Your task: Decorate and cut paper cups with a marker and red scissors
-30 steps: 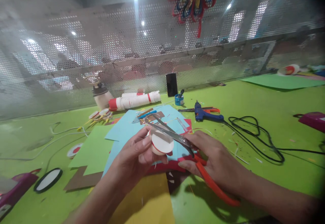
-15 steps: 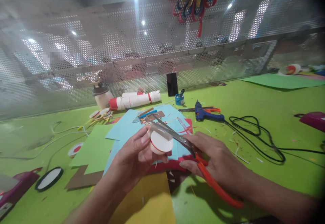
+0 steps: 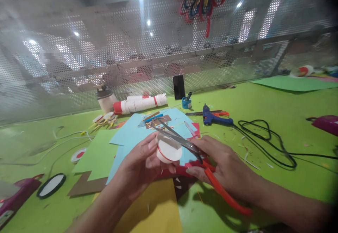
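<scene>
Between the thumb and fingers of my left hand (image 3: 144,159) is a small white paper cup piece (image 3: 169,151) with a red band, its round white face tilted up toward me. My right hand (image 3: 224,160) is wrapped round the scissors (image 3: 224,191), which have red-orange handles. Their metal blades are parted and point up and left, across the far rim of the cup piece. Below both hands lie light blue sheets (image 3: 129,129) and a yellow sheet (image 3: 155,208), with small white scraps near the yellow one.
Green (image 3: 101,148) and brown sheets (image 3: 86,184) lie left, near a black-rimmed disc (image 3: 51,185). Behind are a bottle (image 3: 105,99), white paper rolls (image 3: 142,104), a phone (image 3: 179,87) and a blue jar (image 3: 186,102). At right are a blue glue gun (image 3: 215,117) and its black cable (image 3: 271,139).
The cup piece in my left hand has shifted slightly down and right, and the scissor blades have parted a little wider. My right hand has barely moved.
</scene>
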Available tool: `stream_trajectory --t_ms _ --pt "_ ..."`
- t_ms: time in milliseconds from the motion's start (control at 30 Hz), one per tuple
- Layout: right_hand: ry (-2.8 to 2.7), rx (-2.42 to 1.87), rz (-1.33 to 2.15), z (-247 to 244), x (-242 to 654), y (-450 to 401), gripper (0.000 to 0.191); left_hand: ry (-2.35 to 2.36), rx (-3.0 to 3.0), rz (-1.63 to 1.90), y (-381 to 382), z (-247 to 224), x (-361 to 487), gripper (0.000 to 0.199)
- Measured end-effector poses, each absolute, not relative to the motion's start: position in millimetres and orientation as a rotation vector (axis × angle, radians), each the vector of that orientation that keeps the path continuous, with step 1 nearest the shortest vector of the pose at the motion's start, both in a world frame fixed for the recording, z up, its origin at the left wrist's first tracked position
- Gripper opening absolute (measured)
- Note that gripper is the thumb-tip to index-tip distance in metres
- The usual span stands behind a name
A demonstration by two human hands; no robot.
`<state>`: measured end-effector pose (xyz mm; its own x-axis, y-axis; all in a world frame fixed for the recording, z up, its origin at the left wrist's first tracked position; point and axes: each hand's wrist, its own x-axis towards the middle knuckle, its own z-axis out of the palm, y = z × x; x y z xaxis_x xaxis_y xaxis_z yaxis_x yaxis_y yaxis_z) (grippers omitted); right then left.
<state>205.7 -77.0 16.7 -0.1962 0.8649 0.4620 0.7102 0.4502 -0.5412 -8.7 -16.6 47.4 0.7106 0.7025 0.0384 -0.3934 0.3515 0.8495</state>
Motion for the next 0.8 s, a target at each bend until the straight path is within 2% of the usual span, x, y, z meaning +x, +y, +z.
stream_trajectory --t_ms 567,800 --pt "-1.980 -1.306 0.301 18.3 206.8 -80.7 0.044 0.336 0.956 0.774 -15.2 44.9 -8.1 0.029" --pt "-1.974 -1.296 0.306 18.5 205.2 -79.1 0.051 0.343 0.961 0.723 -14.8 43.7 -11.7 0.033"
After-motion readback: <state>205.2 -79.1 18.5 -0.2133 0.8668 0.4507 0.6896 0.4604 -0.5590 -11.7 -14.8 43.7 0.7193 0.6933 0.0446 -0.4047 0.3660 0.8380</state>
